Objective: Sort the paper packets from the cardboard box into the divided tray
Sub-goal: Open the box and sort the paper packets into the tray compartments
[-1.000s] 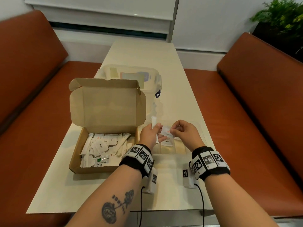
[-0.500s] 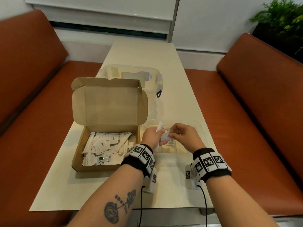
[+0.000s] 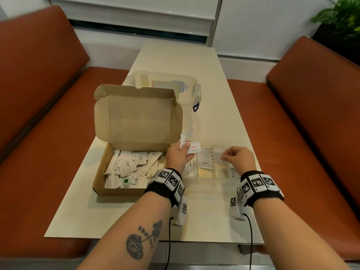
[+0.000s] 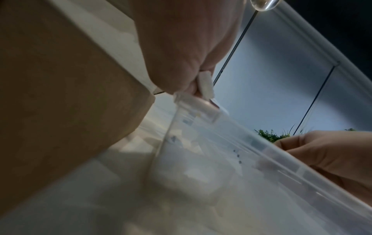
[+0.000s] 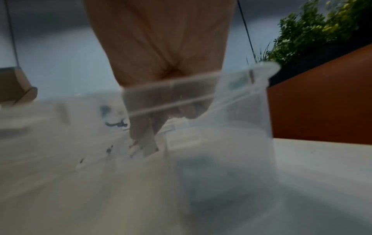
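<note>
From the head camera, a person sits at a long cream table (image 3: 224, 106) between two rust-brown benches (image 3: 42, 106). The open cardboard box (image 3: 136, 141) lies on the table at the left, its lid standing up, its floor heaped with white paper packets (image 3: 128, 166). Just right of it stands the clear divided tray (image 3: 206, 184), with a few packets already lying in its compartments, one reading "Pepper" (image 3: 205, 162). The left hand (image 3: 180, 156) hovers over the tray's left end, thumb and fingers pinching a small bunch of packets, among them one with red lettering (image 3: 194, 149) and a narrow white stick packet (image 3: 182, 140) pointing up. The right hand (image 3: 238, 158) reaches over the tray's right part, its fingertips pinching a single packet (image 3: 219, 158) low in a compartment. A clear lidded tub (image 3: 171, 84) stands behind the box.

From the left wrist, the left hand (image 4: 187, 47) fills the top of the picture, fingers curled around the end of the stick packet (image 4: 205, 85), just above the tray's rim (image 4: 251, 143). The brown wall of the box (image 4: 60, 95) rises at the left; the right hand (image 4: 330, 155) shows beyond the tray.

From the right wrist, blurred, the right hand (image 5: 161, 55) dips past the tray's rim (image 5: 241, 79), fingers closed on a pale packet (image 5: 150, 145) inside a compartment. A green plant (image 5: 314, 28) stands behind the bench.
</note>
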{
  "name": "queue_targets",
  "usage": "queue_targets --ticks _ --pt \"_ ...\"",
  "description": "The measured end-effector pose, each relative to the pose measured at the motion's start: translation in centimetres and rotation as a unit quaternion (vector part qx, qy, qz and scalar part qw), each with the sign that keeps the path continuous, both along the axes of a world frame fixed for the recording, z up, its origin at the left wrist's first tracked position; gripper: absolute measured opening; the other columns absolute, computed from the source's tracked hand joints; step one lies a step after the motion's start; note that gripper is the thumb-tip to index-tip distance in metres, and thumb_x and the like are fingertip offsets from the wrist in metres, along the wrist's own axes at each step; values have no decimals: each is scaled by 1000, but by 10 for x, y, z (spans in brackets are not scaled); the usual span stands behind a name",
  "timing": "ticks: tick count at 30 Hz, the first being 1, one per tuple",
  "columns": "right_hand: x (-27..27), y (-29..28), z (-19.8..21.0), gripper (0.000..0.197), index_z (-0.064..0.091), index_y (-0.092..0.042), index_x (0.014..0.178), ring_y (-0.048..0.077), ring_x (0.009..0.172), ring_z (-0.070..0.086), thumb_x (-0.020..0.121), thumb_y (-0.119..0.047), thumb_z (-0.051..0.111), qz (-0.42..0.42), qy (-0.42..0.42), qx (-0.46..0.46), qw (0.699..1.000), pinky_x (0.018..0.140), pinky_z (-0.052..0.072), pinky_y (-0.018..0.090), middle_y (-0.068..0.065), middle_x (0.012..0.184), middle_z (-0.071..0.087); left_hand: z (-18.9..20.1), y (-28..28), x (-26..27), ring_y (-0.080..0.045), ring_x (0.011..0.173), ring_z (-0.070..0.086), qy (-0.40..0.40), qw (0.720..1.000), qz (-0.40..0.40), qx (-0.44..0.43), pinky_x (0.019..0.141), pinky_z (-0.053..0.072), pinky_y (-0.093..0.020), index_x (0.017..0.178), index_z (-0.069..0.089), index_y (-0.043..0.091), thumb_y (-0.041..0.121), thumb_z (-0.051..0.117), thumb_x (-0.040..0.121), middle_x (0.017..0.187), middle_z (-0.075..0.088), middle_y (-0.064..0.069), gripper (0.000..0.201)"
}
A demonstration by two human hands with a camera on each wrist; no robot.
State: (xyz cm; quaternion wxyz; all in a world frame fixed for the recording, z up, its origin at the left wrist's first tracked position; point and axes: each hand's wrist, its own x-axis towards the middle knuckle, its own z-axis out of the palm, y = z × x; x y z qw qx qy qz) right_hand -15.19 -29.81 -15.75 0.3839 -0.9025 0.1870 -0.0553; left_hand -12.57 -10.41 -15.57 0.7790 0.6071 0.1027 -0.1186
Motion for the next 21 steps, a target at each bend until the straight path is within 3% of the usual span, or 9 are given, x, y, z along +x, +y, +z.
queue_targets --ticks 4,9,13,21 --pt "6 1 -7 6 70 -17 73 12 72 56 76 -15 75 -1 12 -56 998 53 34 17 -5 74 65 0 0 0 -26 105 63 6 1000 -2 9 82 54 -27 105 62 9 9 47 99 116 62 -17 17" --pt "15 0 -11 10 68 -21 72 5 64 44 78 -17 73 24 24 -147 989 50 28 17 -12 66 48 -2 0 3 -23 102 63 7 1000 -3 22 81 55 -26 115 63 4 10 48 98 116 62 -15 23" --pt "17 1 -15 8 66 -20 75 17 76 52 81 -17 72 47 37 -187 981 59 36 22 -4 71 56 -3 0 3 -22 100 63 5 1000 -4 21 76 56 -22 109 65 7 10 48 98 112 62 -14 20" --pt "14 7 -20 9 60 -10 78 23 82 55 79 -8 69 40 7 -183 982 65 48 32 5 79 63 -3 0 4 -19 98 62 -3 999 -9 35 70 57 -19 100 64 14 11 49 98 106 61 -9 15"
